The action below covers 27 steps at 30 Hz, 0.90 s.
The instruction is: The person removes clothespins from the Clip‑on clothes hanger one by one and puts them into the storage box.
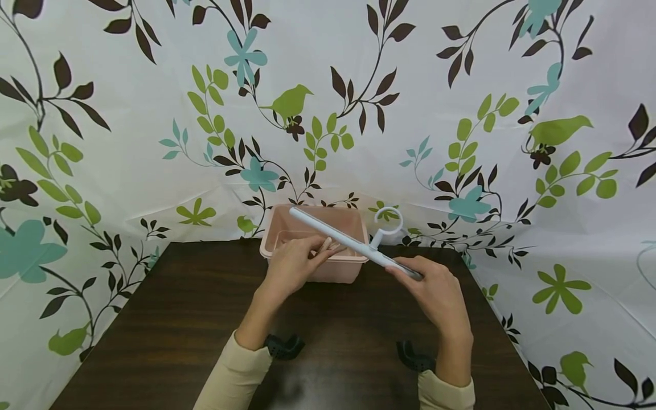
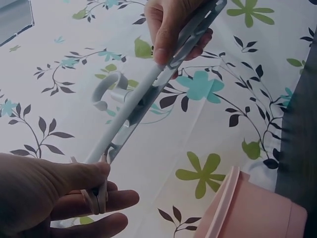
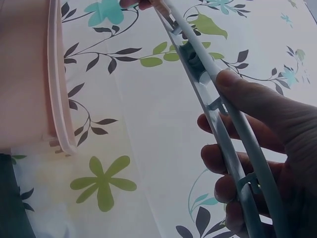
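Note:
A pale blue hanger bar point(image 1: 328, 229) with a round open hook point(image 1: 400, 221) is held slantwise in the air over the front of a pink plastic bin point(image 1: 328, 272). My right hand point(image 1: 435, 290) grips its lower right end, thumb on one side and fingers around the other. Between thumb and fingers of my left hand point(image 2: 44, 193) is a small pale pink clothespin point(image 2: 99, 198), which overlaps the far end of the bar in the left wrist view. Along the bar's hollow underside, small cross pieces point(image 3: 216, 104) show.
The bin stands at the back edge of a dark wooden table point(image 1: 328, 336). Behind and beside the table hangs a white cloth point(image 1: 328, 68) printed with leaves, flowers and birds. Dark straps point(image 1: 285, 347) sit at both wrists.

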Available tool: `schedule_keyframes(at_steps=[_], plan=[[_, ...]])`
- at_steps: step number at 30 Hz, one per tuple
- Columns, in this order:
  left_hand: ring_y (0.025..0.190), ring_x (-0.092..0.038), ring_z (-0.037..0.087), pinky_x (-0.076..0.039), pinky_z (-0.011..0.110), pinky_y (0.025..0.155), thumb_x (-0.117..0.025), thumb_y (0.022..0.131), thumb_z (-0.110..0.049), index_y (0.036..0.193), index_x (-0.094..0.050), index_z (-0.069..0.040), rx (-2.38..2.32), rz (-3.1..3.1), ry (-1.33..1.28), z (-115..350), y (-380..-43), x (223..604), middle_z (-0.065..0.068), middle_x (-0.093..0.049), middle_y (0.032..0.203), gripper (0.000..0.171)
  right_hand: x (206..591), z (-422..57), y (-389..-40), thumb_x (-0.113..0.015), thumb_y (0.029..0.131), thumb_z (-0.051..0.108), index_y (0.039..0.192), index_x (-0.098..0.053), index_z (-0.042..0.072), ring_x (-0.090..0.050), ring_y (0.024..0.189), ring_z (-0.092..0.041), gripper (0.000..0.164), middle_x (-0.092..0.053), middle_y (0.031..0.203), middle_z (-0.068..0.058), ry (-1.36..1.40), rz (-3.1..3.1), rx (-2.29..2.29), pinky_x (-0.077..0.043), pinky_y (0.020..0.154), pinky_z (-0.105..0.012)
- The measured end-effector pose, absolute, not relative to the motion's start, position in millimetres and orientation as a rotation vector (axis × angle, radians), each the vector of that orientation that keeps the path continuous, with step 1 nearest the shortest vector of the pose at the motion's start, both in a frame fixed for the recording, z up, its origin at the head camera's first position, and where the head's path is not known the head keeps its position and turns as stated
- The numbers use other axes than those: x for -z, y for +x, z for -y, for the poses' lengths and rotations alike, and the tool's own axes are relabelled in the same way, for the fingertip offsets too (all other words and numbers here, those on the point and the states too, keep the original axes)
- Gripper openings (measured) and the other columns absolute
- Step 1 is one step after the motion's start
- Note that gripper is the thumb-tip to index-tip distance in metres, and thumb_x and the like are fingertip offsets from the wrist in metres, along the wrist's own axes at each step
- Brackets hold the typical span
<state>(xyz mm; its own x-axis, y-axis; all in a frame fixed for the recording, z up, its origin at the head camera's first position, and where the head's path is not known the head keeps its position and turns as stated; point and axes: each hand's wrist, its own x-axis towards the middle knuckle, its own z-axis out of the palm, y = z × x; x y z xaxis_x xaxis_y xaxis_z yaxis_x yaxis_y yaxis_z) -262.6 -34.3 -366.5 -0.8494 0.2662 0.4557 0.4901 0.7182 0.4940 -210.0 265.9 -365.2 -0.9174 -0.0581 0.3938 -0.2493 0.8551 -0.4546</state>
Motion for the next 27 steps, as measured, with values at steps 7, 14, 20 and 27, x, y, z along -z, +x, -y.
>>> schedule_keyframes(at_steps=[7, 14, 20, 27], plan=[[0.054, -0.043, 0.009, -0.03, 0.03, 0.054, -0.072, 0.105, -0.04, 0.075, -0.056, -0.024, 0.799, 2.552, -0.582, 35.4, -260.4, 366.8, -0.01, -0.044, 0.059, 0.037, 364.2, -264.1, -210.1, -0.072, 0.099, 0.059, 0.125, -0.083, 0.025, -0.056, 0.078, -0.019, 0.043, -0.078, 0.097, 0.004, 0.236, 2.669, -0.696, -0.044, 0.068, -0.036], [0.054, -0.043, 0.009, -0.029, 0.028, 0.053, -0.077, 0.102, -0.038, 0.078, -0.059, -0.025, 0.741, 2.535, -0.561, 34.7, -259.2, 368.5, -0.011, -0.044, 0.058, 0.032, 366.2, -263.9, -210.8, -0.073, 0.099, 0.057, 0.123, -0.084, 0.026, -0.058, 0.08, -0.019, 0.041, -0.079, 0.099, 0.005, 0.253, 2.662, -0.727, -0.047, 0.07, -0.037], [0.051, -0.037, 0.008, -0.024, 0.026, 0.051, -0.077, 0.102, -0.037, 0.076, -0.056, -0.024, 0.708, 2.498, -0.549, 34.0, -258.6, 371.5, -0.012, -0.039, 0.056, 0.035, 367.2, -264.3, -211.7, -0.072, 0.1, 0.059, 0.124, -0.083, 0.027, -0.058, 0.081, -0.019, 0.042, -0.079, 0.101, 0.004, 0.247, 2.668, -0.749, -0.047, 0.07, -0.037], [0.051, -0.035, 0.008, -0.022, 0.028, 0.052, -0.08, 0.099, -0.037, 0.081, -0.064, -0.024, 0.64, 2.404, -0.528, 31.4, -260.5, 378.9, -0.012, -0.039, 0.055, 0.027, 367.1, -264.8, -214.8, -0.071, 0.1, 0.06, 0.125, -0.083, 0.028, -0.055, 0.079, -0.019, 0.043, -0.077, 0.096, 0.005, 0.252, 2.673, -0.77, -0.045, 0.068, -0.036]])
